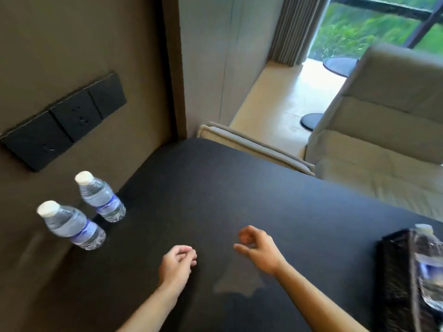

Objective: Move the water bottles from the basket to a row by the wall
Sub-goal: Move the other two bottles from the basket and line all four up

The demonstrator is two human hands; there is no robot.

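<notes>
Two clear water bottles with white caps and blue labels stand upright by the brown wall at the left: a far bottle (100, 196) and a near bottle (72, 225), a small gap between them. At the right edge a dark woven basket (393, 279) holds a third bottle (430, 267), standing tilted inside it. My left hand (176, 265) hovers over the dark table (239, 188) with its fingers curled in and nothing in it. My right hand (257, 248) is to its right, fingers loosely bent and apart, empty, well left of the basket.
A black panel of sockets (64, 121) is set in the wall above the bottles. Beyond the table's far edge stand a beige sofa (383, 130) and a cushion edge (251, 144). A window with a curtain is at the top right.
</notes>
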